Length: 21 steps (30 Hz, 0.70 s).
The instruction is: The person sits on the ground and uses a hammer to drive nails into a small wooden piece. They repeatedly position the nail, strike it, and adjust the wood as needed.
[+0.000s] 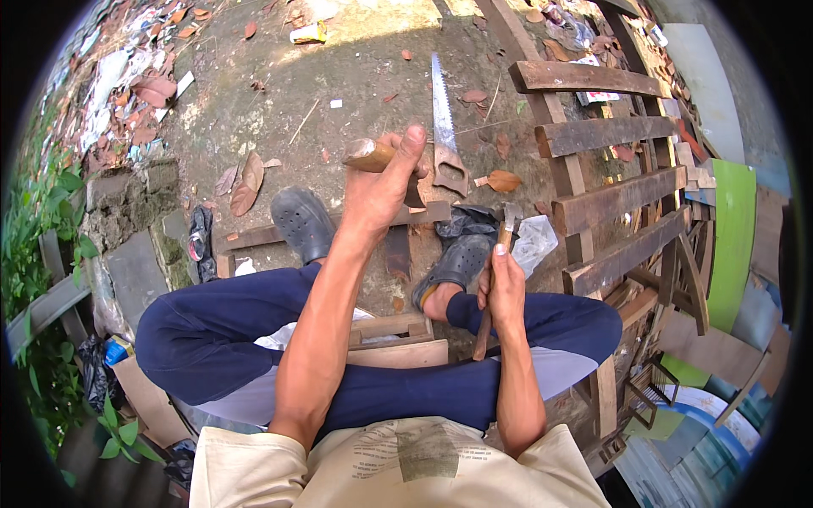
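My left hand (373,199) is raised over the ground, fingers wrapped round a tool with a thick wooden handle (369,156). Its other end shows only as a dark piece below my fingers, so its kind is unclear. My right hand (506,288) grips a hammer (483,334) partway along its wooden handle, the metal head pointing up and away from me. On the ground ahead lies a handsaw (442,110) with a wooden grip. A narrow wooden strip (275,236) lies across the ground by my dark clogs (303,222).
To the right stands a slatted wooden frame (618,203), with loose boards and a green panel (732,245) beyond. A low block wall (127,229) and plants are at left. Litter and dry leaves (248,184) are scattered ahead. A small wooden piece (398,354) lies between my legs.
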### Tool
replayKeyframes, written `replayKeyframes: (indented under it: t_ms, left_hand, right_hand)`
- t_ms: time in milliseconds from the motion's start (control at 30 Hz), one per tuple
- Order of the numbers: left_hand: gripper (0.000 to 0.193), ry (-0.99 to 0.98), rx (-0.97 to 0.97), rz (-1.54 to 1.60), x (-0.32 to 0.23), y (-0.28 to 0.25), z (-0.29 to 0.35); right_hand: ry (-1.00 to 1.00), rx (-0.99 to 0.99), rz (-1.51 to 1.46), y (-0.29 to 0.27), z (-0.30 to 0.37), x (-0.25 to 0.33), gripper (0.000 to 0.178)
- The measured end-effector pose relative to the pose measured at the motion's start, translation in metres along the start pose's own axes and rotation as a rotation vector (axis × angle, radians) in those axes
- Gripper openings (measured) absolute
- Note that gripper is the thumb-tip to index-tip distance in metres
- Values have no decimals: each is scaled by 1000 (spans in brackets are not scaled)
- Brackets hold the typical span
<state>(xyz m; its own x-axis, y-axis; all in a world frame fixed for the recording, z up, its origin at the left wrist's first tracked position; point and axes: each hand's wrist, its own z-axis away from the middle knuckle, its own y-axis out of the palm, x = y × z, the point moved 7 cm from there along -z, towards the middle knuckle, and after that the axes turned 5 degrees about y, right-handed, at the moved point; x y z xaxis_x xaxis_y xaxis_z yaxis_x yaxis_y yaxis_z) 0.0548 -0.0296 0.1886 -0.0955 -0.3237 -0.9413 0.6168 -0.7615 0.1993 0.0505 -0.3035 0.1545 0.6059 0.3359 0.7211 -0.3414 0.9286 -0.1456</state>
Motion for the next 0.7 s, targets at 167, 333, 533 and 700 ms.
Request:
replayKeyframes:
  t_ms: [167, 333, 533, 700]
  left_hand:
    - [59, 30, 3, -8, -8, 3, 10]
    - [60, 51, 6, -59, -9, 5, 18]
    - [60, 39, 4, -55, -3, 8, 24]
    - [59, 15, -9, -80, 1, 9, 23]
  right_hand:
    - [-2, 21, -36, 0, 2, 0, 46]
    - [-5, 32, -35, 0, 5, -1, 47]
    - [-13, 37, -42, 0, 8, 0, 48]
    - [-5, 46, -37, 2, 10, 4, 49]
